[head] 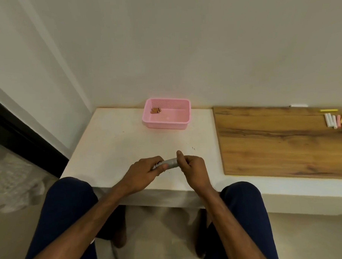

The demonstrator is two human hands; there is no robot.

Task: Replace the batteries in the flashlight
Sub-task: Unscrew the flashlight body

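Chalk sticks [336,121] on wooden board [273,141]

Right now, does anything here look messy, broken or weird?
Nothing looks broken or spilled. The batteries lie in the pink basket, left hand and right hand grip the flashlight, and chalk sticks on the wooden board lie in a crooked bunch, the only untidy bit.

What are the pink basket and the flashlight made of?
The pink basket looks like plastic: even colour, moulded mesh walls, a smooth rim. The flashlight seems to be metal, matte grey with a dull sheen, but painted plastic is possible.
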